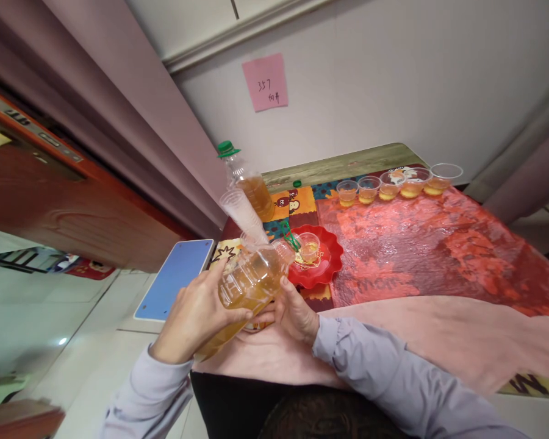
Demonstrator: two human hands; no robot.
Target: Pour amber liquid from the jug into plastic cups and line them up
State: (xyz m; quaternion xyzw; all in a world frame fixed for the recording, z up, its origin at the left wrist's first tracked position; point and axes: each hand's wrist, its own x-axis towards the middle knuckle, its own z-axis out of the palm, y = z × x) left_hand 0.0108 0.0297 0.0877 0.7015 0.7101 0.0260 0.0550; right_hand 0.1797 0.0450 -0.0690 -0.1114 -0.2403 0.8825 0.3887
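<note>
A clear plastic bottle (249, 283) of yellowish liquid is tilted, its mouth end pointing up and right towards a small clear cup (312, 245). That cup stands on a red scalloped tray (333, 262) and has a little yellow in it. My left hand (194, 314) is wrapped round the body of the bottle. With fingers under its right side, my right hand (297, 312) also grips the bottle. A thin green plastic item (289, 236) lies beside the cup, its kind unclear. Whether liquid is flowing cannot be made out.
Behind the held bottle are a stack of clear cups (241, 212) and a second bottle with a green cap (258, 192). A loose green cap (297, 183) lies near the wall. Several partly filled cups (368, 192) line the far right. A blue board (176, 274) is at left.
</note>
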